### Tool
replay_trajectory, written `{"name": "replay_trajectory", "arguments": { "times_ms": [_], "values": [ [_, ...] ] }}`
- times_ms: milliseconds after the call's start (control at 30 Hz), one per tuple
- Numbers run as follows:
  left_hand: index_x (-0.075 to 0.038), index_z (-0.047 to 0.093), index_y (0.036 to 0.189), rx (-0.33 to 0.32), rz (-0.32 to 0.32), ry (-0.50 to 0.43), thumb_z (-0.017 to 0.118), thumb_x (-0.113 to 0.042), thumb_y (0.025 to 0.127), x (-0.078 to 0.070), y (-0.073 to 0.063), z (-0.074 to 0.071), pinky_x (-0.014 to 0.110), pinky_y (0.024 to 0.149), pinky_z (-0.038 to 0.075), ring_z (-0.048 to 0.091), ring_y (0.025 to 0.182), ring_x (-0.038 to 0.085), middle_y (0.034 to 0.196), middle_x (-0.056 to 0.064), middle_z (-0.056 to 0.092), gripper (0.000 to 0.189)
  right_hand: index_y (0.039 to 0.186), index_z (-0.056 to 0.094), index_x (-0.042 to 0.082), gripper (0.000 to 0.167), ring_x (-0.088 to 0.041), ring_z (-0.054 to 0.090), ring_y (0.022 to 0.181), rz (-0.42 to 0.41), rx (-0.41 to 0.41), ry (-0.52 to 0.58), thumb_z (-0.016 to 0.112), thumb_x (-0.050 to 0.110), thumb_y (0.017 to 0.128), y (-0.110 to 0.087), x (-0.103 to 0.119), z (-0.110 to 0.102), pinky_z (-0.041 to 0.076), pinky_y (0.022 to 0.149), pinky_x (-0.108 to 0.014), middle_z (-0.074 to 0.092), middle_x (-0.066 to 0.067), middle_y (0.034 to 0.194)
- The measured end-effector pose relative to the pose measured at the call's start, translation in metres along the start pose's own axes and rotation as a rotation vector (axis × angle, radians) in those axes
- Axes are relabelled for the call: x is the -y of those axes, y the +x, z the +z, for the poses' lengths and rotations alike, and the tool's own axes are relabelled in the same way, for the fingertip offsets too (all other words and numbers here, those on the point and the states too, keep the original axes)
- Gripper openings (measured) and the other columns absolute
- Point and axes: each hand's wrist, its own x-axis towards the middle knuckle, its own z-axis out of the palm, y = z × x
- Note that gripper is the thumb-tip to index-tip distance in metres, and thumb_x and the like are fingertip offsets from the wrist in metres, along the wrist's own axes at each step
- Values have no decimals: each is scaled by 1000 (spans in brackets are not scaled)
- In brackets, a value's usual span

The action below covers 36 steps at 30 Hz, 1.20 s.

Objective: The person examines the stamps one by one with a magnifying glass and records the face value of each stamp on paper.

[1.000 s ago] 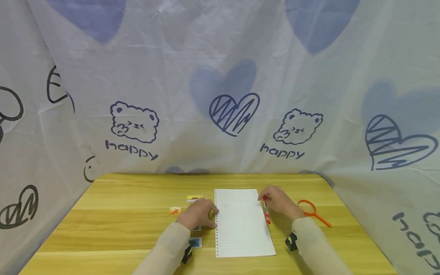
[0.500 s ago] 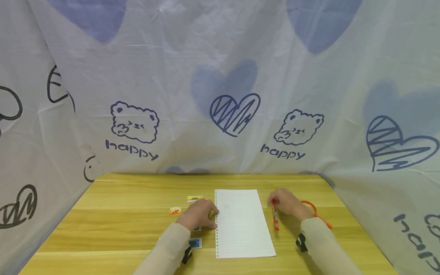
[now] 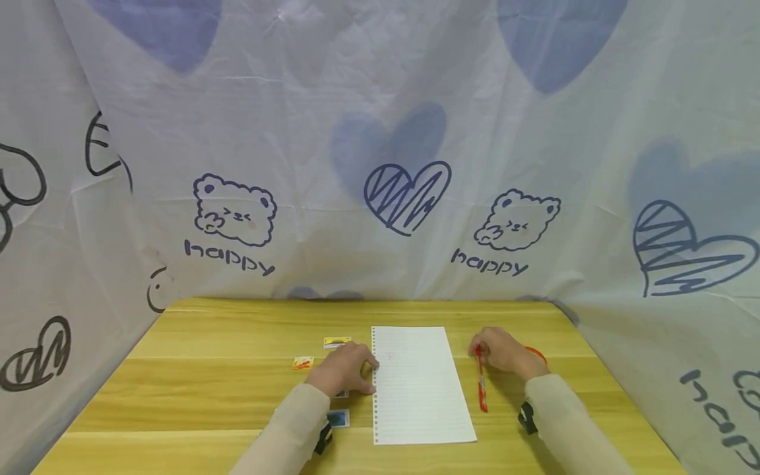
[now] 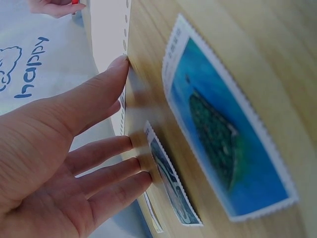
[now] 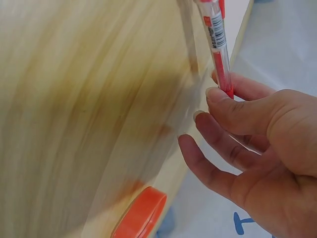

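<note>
A lined sheet of paper (image 3: 418, 389) with punched holes down its left side lies on the table. My left hand (image 3: 343, 371) rests at that holed edge, thumb and fingers spread and touching it. In the left wrist view, a blue stamp with a green island (image 4: 213, 129) and a darker stamp (image 4: 171, 181) lie beside the fingers. To the right of the sheet, my right hand (image 3: 500, 349) pinches one end of a clear-barrelled red pen (image 3: 481, 386) between thumb and fingertips. The pen's label and barcode show in the right wrist view, and its other end points toward me.
Left of the paper lie a yellow stamp (image 3: 337, 342) and an orange one (image 3: 303, 363). An orange magnifying glass (image 3: 537, 353) is on the right, mostly covered by the right arm. A white cloth with blue drawings (image 3: 320, 264) hangs behind the wooden table (image 3: 196, 382).
My right hand has carried the pen rightward, away from the paper's edge, and its arm covers more of the magnifying glass. The left hand has stayed at the sheet.
</note>
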Motion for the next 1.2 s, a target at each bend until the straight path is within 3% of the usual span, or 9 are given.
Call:
{"name": "replay_trajectory", "arguments": {
  "times_ms": [233,633,767,967,1200],
  "values": [
    [-10,80,114,-9,6,-4,93,-22,76,-1,-2,-1,44,98,54,64,104,21,123,7,75,42,83,80,7,31,-21,69,78,2,-15,-8,63,-17,72,0,-3,4,59,76,-33,78,-4,84],
    [-11,79,114,-3,-10,-11,93,-23,76,-3,-2,-3,45,99,53,63,105,22,125,7,74,42,81,80,9,32,-13,65,75,25,2,16,67,-19,72,2,-3,6,58,71,-30,77,-2,84],
    [-11,79,114,-1,-12,-12,92,-23,76,-2,-2,-2,46,101,54,64,108,23,125,7,74,42,78,77,10,30,-10,61,72,0,2,-20,70,-18,71,3,-4,7,55,70,-28,75,0,79],
    [-11,79,114,-1,-9,-13,93,-23,76,-2,-2,-1,46,101,54,65,110,25,125,7,74,42,72,73,11,32,-8,56,70,-25,-26,-75,62,-19,70,1,-8,7,53,67,-27,70,2,73],
    [-13,79,116,5,-32,-13,92,-24,77,-2,-2,-1,46,100,53,64,109,23,127,6,73,43,74,74,12,35,-12,62,75,8,-18,-73,59,-20,73,0,-7,7,58,74,-33,72,1,78]
  ]
}}
